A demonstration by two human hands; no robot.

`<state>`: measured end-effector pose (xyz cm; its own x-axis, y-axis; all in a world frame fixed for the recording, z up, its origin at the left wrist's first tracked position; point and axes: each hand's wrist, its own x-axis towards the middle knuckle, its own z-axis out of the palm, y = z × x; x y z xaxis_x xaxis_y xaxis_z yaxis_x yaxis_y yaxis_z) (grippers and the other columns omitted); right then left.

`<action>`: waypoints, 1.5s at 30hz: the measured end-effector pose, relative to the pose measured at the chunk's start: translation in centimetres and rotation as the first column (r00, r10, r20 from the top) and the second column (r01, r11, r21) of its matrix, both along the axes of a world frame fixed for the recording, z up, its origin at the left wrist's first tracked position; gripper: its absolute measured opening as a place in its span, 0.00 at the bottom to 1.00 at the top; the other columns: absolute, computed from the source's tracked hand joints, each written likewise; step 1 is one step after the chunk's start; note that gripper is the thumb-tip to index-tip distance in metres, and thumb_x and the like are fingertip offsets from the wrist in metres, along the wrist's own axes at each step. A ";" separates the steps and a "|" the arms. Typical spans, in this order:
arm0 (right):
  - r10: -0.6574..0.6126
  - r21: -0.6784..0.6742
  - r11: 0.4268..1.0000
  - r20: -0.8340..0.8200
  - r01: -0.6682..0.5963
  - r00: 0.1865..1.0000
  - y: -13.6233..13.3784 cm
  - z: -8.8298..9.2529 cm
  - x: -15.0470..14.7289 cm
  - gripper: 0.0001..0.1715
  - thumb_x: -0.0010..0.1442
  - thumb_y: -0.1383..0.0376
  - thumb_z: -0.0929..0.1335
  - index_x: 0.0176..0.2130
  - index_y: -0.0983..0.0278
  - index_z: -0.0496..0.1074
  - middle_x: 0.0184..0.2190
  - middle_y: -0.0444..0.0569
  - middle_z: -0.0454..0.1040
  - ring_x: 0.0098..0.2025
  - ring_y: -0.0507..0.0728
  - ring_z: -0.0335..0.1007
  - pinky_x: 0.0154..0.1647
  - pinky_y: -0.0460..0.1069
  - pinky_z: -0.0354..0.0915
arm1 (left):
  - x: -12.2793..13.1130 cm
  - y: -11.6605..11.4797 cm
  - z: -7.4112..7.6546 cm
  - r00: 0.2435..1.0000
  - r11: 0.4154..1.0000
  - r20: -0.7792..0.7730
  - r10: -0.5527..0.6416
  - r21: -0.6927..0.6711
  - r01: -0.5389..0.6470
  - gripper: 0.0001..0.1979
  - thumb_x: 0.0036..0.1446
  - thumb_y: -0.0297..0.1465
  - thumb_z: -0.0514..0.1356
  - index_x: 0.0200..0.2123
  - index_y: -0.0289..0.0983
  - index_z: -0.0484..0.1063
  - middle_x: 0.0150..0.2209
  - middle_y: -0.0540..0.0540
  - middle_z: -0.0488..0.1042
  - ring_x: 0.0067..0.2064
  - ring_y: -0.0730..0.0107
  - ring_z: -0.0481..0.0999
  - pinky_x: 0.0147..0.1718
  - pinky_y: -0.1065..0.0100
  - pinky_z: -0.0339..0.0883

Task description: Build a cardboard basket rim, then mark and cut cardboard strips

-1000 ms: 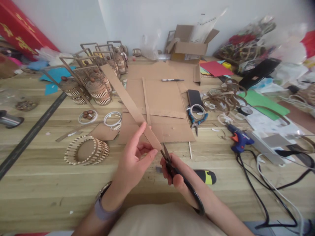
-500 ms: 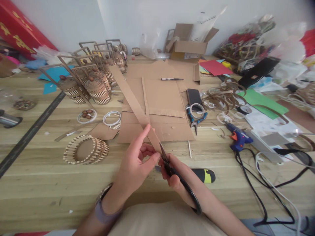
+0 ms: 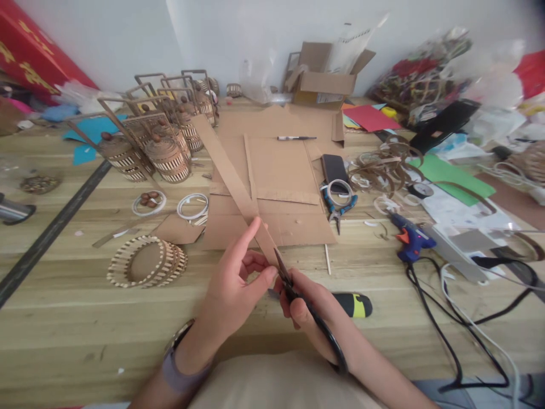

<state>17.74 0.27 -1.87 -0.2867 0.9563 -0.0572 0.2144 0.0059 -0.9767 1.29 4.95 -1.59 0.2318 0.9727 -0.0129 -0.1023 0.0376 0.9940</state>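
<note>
A long cardboard strip slants from upper left down to my hands. My left hand holds it near its lower end, index finger laid along it and thumb close to the end. Black-handled scissors are in my right hand, their blades pointing up and left at the strip's lower end. The blade tips overlap the strip; whether they cut into it is hard to tell. Beyond the hands, cardboard sheets lie on the wooden table, with a pen on top.
Lidded woven baskets stand at the left behind an open round basket. Pliers, a phone and a blue glue gun lie at the right. A black-and-yellow handle is beside my right wrist.
The scissors' blades have tilted slightly, their tips now a little higher and further left over the strip. My left hand has barely moved.
</note>
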 end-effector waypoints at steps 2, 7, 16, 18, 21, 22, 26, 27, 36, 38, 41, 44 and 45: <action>-0.003 -0.007 1.000 0.007 0.003 1.000 0.0 0.0 0.0 0.36 0.61 0.33 0.58 0.36 0.62 0.64 0.26 0.43 0.63 0.26 0.52 0.56 0.26 0.48 0.56 | 0.0 0.0 0.0 1.000 1.000 -0.004 -0.002 0.005 0.002 0.37 0.56 0.28 0.64 0.68 0.45 0.58 0.66 0.40 0.64 0.39 0.69 0.78 0.36 0.66 0.80; -0.004 -0.020 1.000 0.010 0.004 1.000 0.0 -0.1 -0.1 0.38 0.60 0.31 0.57 0.35 0.62 0.64 0.25 0.43 0.62 0.25 0.52 0.55 0.26 0.48 0.55 | 0.0 0.0 0.1 1.000 1.000 -0.022 0.004 0.008 -0.004 0.36 0.56 0.28 0.64 0.67 0.45 0.59 0.66 0.40 0.64 0.39 0.68 0.78 0.35 0.66 0.80; -0.008 -0.027 1.000 0.031 0.009 0.999 -0.1 -0.4 0.0 0.39 0.60 0.31 0.56 0.34 0.63 0.65 0.23 0.40 0.58 0.24 0.51 0.51 0.24 0.47 0.52 | -0.1 -0.1 0.1 0.999 1.000 -0.049 -0.007 0.020 0.008 0.36 0.56 0.28 0.64 0.67 0.46 0.60 0.66 0.40 0.64 0.38 0.70 0.78 0.37 0.65 0.79; -0.013 -0.021 1.000 0.034 0.014 0.999 -0.2 -0.4 -0.1 0.39 0.60 0.31 0.56 0.34 0.63 0.65 0.22 0.40 0.58 0.24 0.50 0.51 0.24 0.47 0.52 | -0.1 -0.1 0.1 0.999 1.000 -0.053 -0.009 0.024 0.011 0.36 0.56 0.28 0.64 0.67 0.46 0.60 0.66 0.41 0.64 0.38 0.70 0.77 0.37 0.66 0.79; -0.017 -0.024 1.000 0.024 0.018 1.000 -0.2 -0.2 -0.2 0.38 0.60 0.32 0.57 0.34 0.63 0.65 0.22 0.40 0.58 0.23 0.50 0.51 0.24 0.47 0.53 | -0.2 -0.2 0.1 0.999 1.000 -0.053 -0.012 0.021 0.013 0.36 0.56 0.28 0.64 0.67 0.46 0.60 0.66 0.41 0.64 0.39 0.69 0.78 0.37 0.66 0.79; -0.020 -0.026 0.999 0.020 0.021 1.000 -0.2 -0.1 -0.3 0.38 0.60 0.31 0.56 0.34 0.63 0.65 0.22 0.40 0.58 0.23 0.50 0.52 0.24 0.47 0.53 | -0.2 -0.2 0.1 0.999 1.000 -0.052 -0.015 0.018 0.015 0.36 0.56 0.28 0.64 0.67 0.46 0.60 0.66 0.40 0.64 0.39 0.69 0.78 0.37 0.66 0.79; -0.031 -0.020 0.999 0.037 0.031 0.999 -0.3 0.2 -0.3 0.39 0.60 0.31 0.56 0.32 0.63 0.65 0.22 0.41 0.59 0.24 0.50 0.51 0.25 0.47 0.53 | -0.3 -0.4 0.2 0.998 1.000 -0.064 -0.015 0.026 0.017 0.36 0.56 0.28 0.63 0.67 0.46 0.60 0.65 0.39 0.65 0.39 0.68 0.78 0.38 0.65 0.79; -0.030 -0.020 0.999 0.045 0.031 0.999 -0.3 0.3 -0.3 0.39 0.60 0.31 0.56 0.32 0.63 0.65 0.22 0.41 0.59 0.24 0.50 0.51 0.24 0.47 0.53 | -0.3 -0.4 0.2 0.998 0.999 -0.069 -0.011 0.032 0.013 0.36 0.56 0.28 0.64 0.67 0.46 0.60 0.65 0.40 0.65 0.39 0.68 0.78 0.38 0.65 0.79; -0.046 -0.006 0.999 0.091 0.047 0.995 -0.7 -0.1 -0.4 0.40 0.60 0.30 0.55 0.31 0.62 0.65 0.19 0.39 0.59 0.21 0.50 0.52 0.23 0.47 0.53 | -0.4 -0.6 0.2 0.996 0.999 -0.085 -0.003 0.053 0.007 0.35 0.56 0.29 0.64 0.67 0.47 0.61 0.63 0.42 0.67 0.39 0.67 0.78 0.39 0.64 0.79; -0.051 -0.008 0.999 0.094 0.052 0.994 -0.7 -0.1 -0.4 0.40 0.60 0.30 0.55 0.31 0.62 0.64 0.18 0.39 0.58 0.21 0.50 0.52 0.23 0.47 0.53 | -0.4 -0.6 0.2 0.997 0.998 -0.083 -0.002 0.055 0.006 0.35 0.56 0.29 0.64 0.66 0.48 0.61 0.63 0.42 0.67 0.39 0.68 0.78 0.40 0.64 0.79; -0.062 -0.006 0.998 0.095 0.063 0.994 -0.8 -0.3 -0.4 0.39 0.60 0.30 0.56 0.31 0.62 0.64 0.18 0.39 0.58 0.21 0.50 0.52 0.24 0.47 0.53 | -0.3 -0.7 0.1 0.997 0.999 -0.077 -0.005 0.039 0.008 0.36 0.56 0.30 0.64 0.67 0.47 0.59 0.63 0.41 0.68 0.38 0.67 0.78 0.38 0.63 0.79; -0.087 -0.005 0.996 0.083 0.088 0.993 -0.8 -0.5 -0.4 0.39 0.59 0.30 0.56 0.31 0.62 0.65 0.17 0.39 0.58 0.21 0.50 0.52 0.23 0.47 0.52 | -0.2 -0.9 0.1 0.996 0.997 -0.077 0.051 0.061 -0.047 0.40 0.57 0.32 0.66 0.69 0.48 0.52 0.63 0.40 0.67 0.38 0.68 0.78 0.37 0.65 0.77; -0.095 -0.010 0.995 0.078 0.096 0.992 -0.8 -0.5 -0.3 0.39 0.59 0.30 0.56 0.31 0.62 0.66 0.17 0.39 0.58 0.21 0.50 0.52 0.23 0.47 0.52 | -0.2 -0.9 0.1 0.992 0.993 -0.087 0.092 0.084 -0.085 0.40 0.57 0.33 0.66 0.69 0.48 0.51 0.62 0.39 0.66 0.37 0.69 0.78 0.36 0.66 0.76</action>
<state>17.41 -0.57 -2.37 -0.1884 0.9781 -0.0885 0.2883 -0.0311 -0.9570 1.07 4.07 -1.48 0.1459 0.9881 0.0485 -0.0107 -0.0474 0.9988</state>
